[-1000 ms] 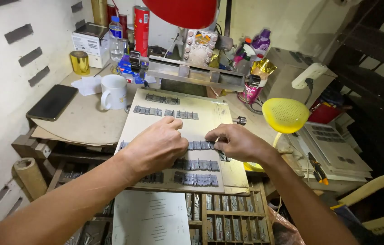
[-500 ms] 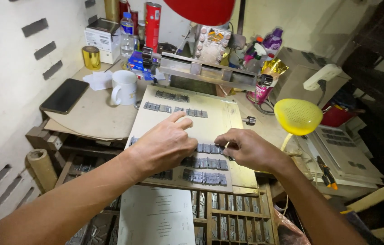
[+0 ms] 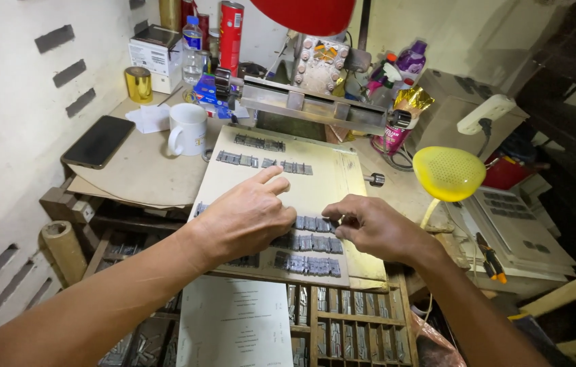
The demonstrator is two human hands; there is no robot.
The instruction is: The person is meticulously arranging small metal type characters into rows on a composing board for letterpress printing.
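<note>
Starting at the left of my view, a black phone (image 3: 98, 141) lies flat on the desk (image 3: 131, 178) beside the wall, with a gold roll (image 3: 138, 84) behind it and a white mug (image 3: 187, 129) a little further in. My left hand (image 3: 246, 219) rests palm down on the pale board (image 3: 329, 183), fingers loosely spread, index stretched forward; it covers the left end of the rows of small grey metal blocks (image 3: 308, 243) and grips nothing that I can see. Those blocks lie in three short rows in the middle of the board, between my two hands, with two more rows (image 3: 261, 153) set apart near its far edge. My right hand (image 3: 371, 228) is curled, fingertips pinched down at the right end of the top row; whether it actually holds a block I cannot tell. Below the board a printed sheet (image 3: 235, 323) lies on a wooden compartment tray (image 3: 352, 329). Further right, a round yellow perforated lamp shade (image 3: 448, 172) stands over a grey keypad device (image 3: 516, 228), with orange-handled pliers (image 3: 488, 257) near it.
</note>
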